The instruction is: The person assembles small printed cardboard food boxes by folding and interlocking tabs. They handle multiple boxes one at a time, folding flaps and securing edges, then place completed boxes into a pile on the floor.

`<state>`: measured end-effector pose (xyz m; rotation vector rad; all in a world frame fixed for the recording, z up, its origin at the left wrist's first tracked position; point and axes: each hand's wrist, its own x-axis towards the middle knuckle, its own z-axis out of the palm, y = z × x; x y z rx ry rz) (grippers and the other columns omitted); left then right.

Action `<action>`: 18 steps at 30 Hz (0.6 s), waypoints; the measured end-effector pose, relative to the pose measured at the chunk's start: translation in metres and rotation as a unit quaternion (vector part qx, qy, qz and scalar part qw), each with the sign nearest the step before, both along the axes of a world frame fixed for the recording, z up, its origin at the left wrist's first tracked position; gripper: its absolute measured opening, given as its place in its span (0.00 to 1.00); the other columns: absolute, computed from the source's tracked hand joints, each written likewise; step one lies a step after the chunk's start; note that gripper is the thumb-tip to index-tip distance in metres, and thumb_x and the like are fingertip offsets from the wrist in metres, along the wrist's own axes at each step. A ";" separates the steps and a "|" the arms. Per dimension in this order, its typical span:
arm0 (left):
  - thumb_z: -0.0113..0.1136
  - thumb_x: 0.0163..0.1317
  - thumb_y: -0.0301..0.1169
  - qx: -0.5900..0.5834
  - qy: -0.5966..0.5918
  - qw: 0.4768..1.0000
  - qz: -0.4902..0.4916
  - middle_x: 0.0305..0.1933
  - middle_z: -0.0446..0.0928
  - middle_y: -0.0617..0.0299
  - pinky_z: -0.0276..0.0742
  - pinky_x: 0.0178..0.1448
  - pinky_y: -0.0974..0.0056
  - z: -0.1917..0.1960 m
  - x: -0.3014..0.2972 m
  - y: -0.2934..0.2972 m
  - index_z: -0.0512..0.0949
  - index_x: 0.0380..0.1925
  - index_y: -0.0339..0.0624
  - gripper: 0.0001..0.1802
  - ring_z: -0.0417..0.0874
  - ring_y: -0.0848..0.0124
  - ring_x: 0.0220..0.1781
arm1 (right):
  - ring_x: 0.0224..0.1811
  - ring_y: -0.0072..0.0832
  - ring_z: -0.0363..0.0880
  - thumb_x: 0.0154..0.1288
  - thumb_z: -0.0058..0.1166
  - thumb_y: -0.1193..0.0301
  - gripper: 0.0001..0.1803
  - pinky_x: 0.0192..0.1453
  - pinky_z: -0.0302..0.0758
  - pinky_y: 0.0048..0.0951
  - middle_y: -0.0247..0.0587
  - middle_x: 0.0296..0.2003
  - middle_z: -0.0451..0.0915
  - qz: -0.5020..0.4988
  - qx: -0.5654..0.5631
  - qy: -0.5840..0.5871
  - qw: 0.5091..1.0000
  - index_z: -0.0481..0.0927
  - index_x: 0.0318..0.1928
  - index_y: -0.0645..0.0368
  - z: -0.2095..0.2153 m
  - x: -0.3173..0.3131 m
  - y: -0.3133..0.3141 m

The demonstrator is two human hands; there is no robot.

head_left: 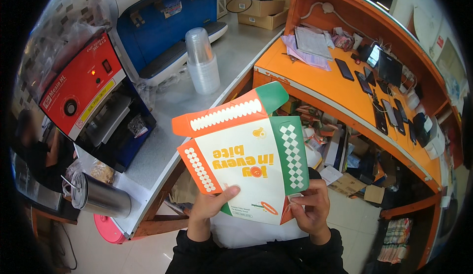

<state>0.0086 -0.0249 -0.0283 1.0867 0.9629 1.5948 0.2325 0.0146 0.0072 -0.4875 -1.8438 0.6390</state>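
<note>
— What are the hands doing?

— Both grasp a flat, unfolded cardboard box [246, 163], white with orange and green flaps. The left hand [209, 206] pinches its lower left edge, thumb on the printed face. The right hand [311, 206] clasps the lower right corner, fingers curled around a small flap. The box is held up in the air, tilted, not resting on anything.

— What lies around the box?

— Left of the box runs a grey table [197, 111]. On it, beyond the box, stands a stack of clear plastic cups [201, 60]. Further left of the box sits a red and black machine [84, 96], and behind the cups a blue machine [167, 28]. Low to the left of the box, a steel tumbler [101, 195] lies at the table's near end.

— And to the right?

— An orange table [320, 84] stretches away right of the box, carrying papers [310, 45] and several phones [367, 77]. Beneath it, shelves are crammed with boxes and packets. Past the cups, open cardboard cartons [261, 8] stand at the far end. Under the box the floor [148, 254] is pale tile.
</note>
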 end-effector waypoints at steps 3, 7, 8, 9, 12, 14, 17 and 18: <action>0.62 0.56 0.26 -0.002 0.007 1.000 -0.005 0.48 0.76 0.57 0.75 0.49 0.66 0.001 -0.001 -0.001 0.69 0.51 0.34 0.23 0.77 0.71 0.48 | 0.38 0.37 0.80 0.53 0.57 0.83 0.11 0.48 0.78 0.35 0.51 0.38 0.77 -0.005 -0.019 -0.035 0.999 0.71 0.37 0.63 0.003 0.003 -0.002; 0.62 0.56 0.26 0.017 -0.003 1.000 0.008 0.48 0.76 0.56 0.75 0.48 0.66 0.002 0.001 -0.001 0.70 0.51 0.34 0.22 0.77 0.71 0.47 | 0.40 0.38 0.80 0.54 0.55 0.85 0.12 0.49 0.78 0.37 0.49 0.39 0.78 0.003 0.000 0.010 1.000 0.69 0.38 0.62 0.004 0.003 -0.002; 0.62 0.56 0.27 0.020 -0.009 1.000 0.014 0.48 0.76 0.57 0.75 0.48 0.66 0.002 0.002 -0.001 0.70 0.51 0.34 0.22 0.77 0.71 0.47 | 0.40 0.38 0.80 0.54 0.54 0.85 0.13 0.49 0.78 0.37 0.49 0.39 0.78 0.017 0.019 0.042 0.999 0.69 0.38 0.61 0.003 0.002 -0.002; 0.62 0.56 0.26 0.023 -0.003 1.000 0.013 0.48 0.76 0.57 0.75 0.48 0.66 0.002 0.002 -0.001 0.70 0.51 0.34 0.22 0.77 0.71 0.47 | 0.41 0.38 0.80 0.54 0.53 0.86 0.13 0.49 0.78 0.38 0.48 0.39 0.78 0.027 0.034 0.064 0.997 0.69 0.39 0.61 0.002 0.000 -0.002; 0.62 0.57 0.26 0.018 -0.009 1.000 0.016 0.47 0.76 0.57 0.75 0.48 0.66 0.001 0.003 -0.003 0.70 0.51 0.34 0.22 0.77 0.71 0.46 | 0.43 0.41 0.80 0.54 0.51 0.88 0.14 0.51 0.77 0.43 0.47 0.40 0.77 0.029 0.037 0.082 0.995 0.67 0.40 0.61 0.000 0.000 -0.004; 0.62 0.57 0.26 0.013 -0.022 1.000 0.016 0.47 0.76 0.57 0.74 0.48 0.66 0.000 0.003 -0.004 0.70 0.51 0.33 0.22 0.77 0.71 0.46 | 0.43 0.43 0.80 0.53 0.51 0.88 0.15 0.52 0.77 0.46 0.48 0.40 0.76 0.026 0.031 0.086 0.995 0.67 0.40 0.61 -0.001 0.000 -0.005; 0.61 0.56 0.25 0.021 -0.033 0.999 0.006 0.47 0.76 0.57 0.74 0.48 0.67 -0.001 0.002 -0.005 0.70 0.50 0.33 0.21 0.77 0.71 0.46 | 0.43 0.44 0.80 0.53 0.52 0.88 0.15 0.53 0.75 0.50 0.48 0.41 0.74 0.020 0.032 0.089 0.995 0.67 0.40 0.61 -0.002 -0.002 -0.006; 0.61 0.56 0.25 0.021 -0.022 1.000 0.006 0.47 0.76 0.57 0.74 0.48 0.67 -0.001 0.002 -0.006 0.70 0.50 0.33 0.21 0.77 0.71 0.46 | 0.43 0.44 0.80 0.53 0.52 0.88 0.15 0.54 0.75 0.51 0.48 0.41 0.74 0.018 0.039 0.091 0.995 0.67 0.40 0.61 -0.002 -0.003 -0.007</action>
